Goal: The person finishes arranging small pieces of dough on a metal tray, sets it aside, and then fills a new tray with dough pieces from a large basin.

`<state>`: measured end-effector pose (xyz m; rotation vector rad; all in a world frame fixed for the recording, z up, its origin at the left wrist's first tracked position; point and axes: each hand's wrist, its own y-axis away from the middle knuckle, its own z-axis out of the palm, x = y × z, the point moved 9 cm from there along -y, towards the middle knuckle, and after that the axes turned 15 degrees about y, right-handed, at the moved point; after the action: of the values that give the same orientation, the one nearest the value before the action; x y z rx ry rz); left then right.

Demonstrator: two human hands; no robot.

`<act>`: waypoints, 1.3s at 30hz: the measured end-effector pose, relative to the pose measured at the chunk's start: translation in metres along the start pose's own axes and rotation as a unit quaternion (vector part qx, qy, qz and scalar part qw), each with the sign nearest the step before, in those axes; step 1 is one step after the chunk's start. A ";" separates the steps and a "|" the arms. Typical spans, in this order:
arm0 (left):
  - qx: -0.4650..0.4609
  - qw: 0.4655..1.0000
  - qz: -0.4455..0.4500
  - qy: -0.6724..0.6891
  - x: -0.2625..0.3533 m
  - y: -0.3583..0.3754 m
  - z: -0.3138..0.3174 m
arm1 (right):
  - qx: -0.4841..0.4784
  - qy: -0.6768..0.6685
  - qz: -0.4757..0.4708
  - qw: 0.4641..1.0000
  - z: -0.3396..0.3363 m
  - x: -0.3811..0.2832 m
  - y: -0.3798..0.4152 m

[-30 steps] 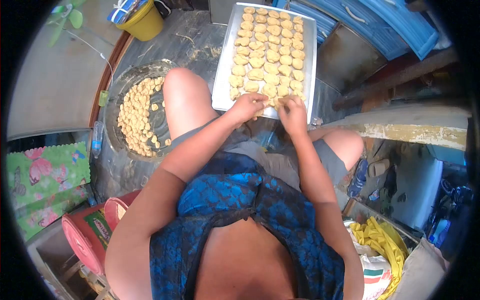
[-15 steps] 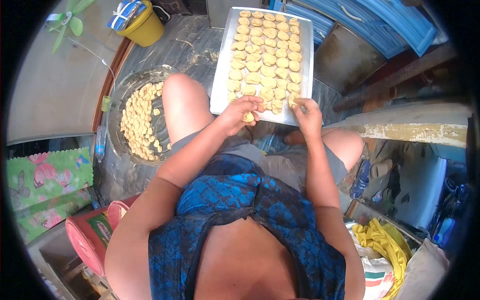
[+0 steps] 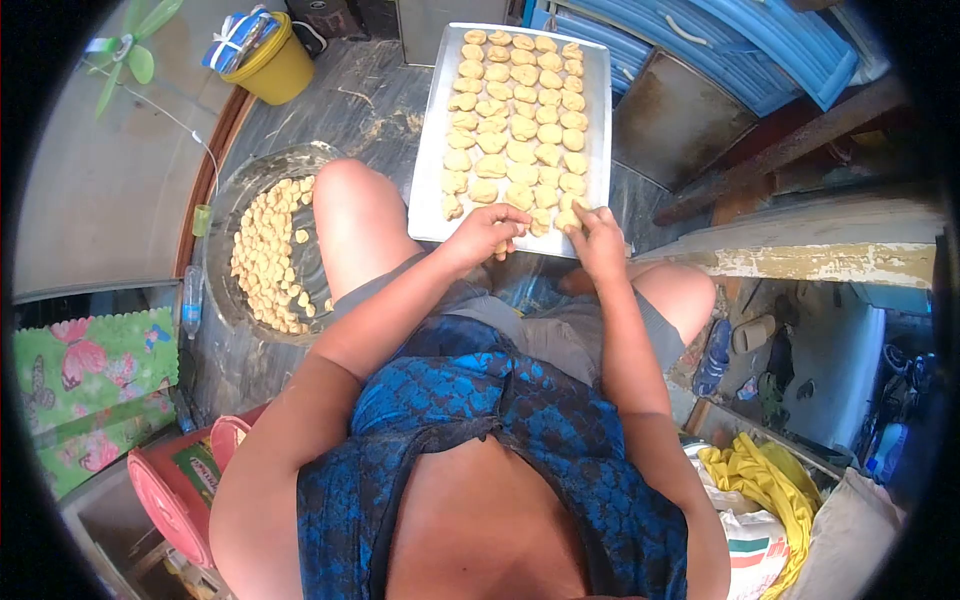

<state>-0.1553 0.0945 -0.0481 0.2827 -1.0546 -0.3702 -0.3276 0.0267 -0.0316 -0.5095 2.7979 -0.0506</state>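
A metal baking tray (image 3: 424, 190) lies before my knees, covered with rows of flattened yellow dough pieces (image 3: 521, 150). My left hand (image 3: 485, 235) is at the tray's near edge, its fingers curled around a dough piece that is mostly hidden. Its fingertips reach to a piece (image 3: 540, 222) in the nearest row. My right hand (image 3: 600, 243) is at the near right corner, with thumb and fingertips closed on another dough piece (image 3: 567, 219) that rests on the tray.
On the floor at left, a round dark basin (image 3: 222, 228) holds many loose dough lumps (image 3: 265, 255). A yellow bucket (image 3: 275, 72) stands farther back. A plastic bottle (image 3: 192, 300) is beside the basin. A wooden beam (image 3: 840, 258) runs along the right, with sandals (image 3: 714, 358) below it.
My right hand has lowered its dough piece onto the tray's near right corner. The left hand has turned, so its dough piece shows less. The whole view has shifted slightly.
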 end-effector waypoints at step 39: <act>0.265 0.916 0.295 -0.062 0.175 0.095 -0.128 | 0.111 -0.031 0.011 0.993 -0.029 -0.003 -0.267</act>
<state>0.0507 0.1122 0.0683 0.4087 -1.2982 0.4599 -0.2429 -0.2227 0.0202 -0.4177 2.6917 -0.3307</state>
